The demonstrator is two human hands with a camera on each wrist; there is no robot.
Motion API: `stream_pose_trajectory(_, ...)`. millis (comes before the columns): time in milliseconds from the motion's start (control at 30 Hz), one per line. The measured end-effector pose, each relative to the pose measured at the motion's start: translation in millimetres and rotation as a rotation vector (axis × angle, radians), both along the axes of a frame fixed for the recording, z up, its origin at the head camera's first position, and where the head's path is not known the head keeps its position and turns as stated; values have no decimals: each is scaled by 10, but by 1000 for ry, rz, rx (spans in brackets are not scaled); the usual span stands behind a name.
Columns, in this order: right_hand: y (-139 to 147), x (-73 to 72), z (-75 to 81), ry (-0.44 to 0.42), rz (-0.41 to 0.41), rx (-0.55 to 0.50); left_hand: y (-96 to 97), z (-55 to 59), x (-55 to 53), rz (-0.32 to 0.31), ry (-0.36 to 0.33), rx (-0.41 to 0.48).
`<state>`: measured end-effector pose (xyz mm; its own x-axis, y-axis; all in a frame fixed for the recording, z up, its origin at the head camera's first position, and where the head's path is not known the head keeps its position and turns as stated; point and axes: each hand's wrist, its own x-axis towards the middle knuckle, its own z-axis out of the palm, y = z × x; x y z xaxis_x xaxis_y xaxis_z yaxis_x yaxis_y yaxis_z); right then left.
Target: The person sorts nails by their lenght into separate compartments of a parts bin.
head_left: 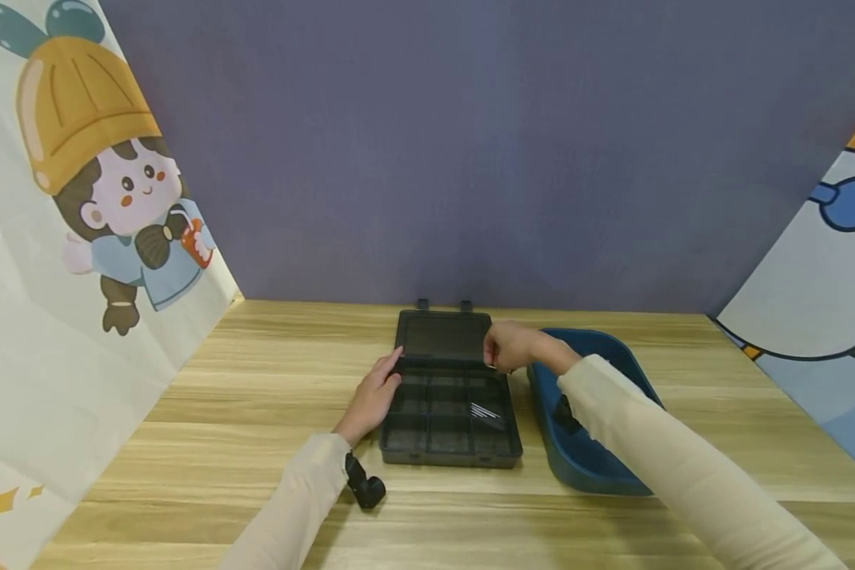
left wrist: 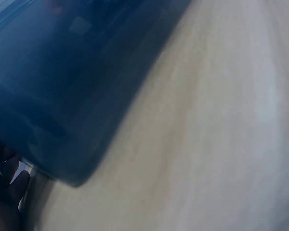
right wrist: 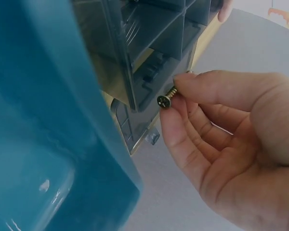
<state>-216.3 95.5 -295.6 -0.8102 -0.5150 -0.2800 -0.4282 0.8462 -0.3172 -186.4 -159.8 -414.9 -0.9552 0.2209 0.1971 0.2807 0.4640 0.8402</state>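
A dark translucent compartment box (head_left: 427,419) lies on the table, its lid (head_left: 445,332) folded back behind it. My left hand (head_left: 370,400) rests along the box's left side near the hinge, fingers extended. Over by the right side of the lid, my right hand (head_left: 511,346) pinches a small brass-coloured screw (right wrist: 166,97) between thumb and finger. In the right wrist view the screw's cross-slotted head faces the camera, while its tip is hidden by the thumb. Pale streaks show in the right part of the box.
A deep blue bin (head_left: 566,467) stands right of the box, with the right forearm reaching across it. Behind the wooden table (head_left: 271,332) rises a grey-purple panel (head_left: 427,158). Printed cartoon sheets flank both sides. The left wrist view is blurred.
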Motion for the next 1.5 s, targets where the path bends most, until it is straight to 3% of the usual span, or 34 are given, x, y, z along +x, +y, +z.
stream_pose_trajectory(367,-58,-41,-63,-72,-21,-24,13,-7,-7,-2,12,-8)
stream_pose_trajectory(800,-76,-51,-70,-73,-31,8,17,0,-3,3,13,-9)
stream_pose_trajectory(1133,-24,-6,31,-40,-27,4,16,-13,-13,8,27,5)
stream_pose_trajectory(1300,52,33,100,-74,-38,-24,16,-29,-25,13,48,-5)
stream_pose_trajectory(1500,195,86,179,-61,17,-86,18,-26,-32,23,59,-14)
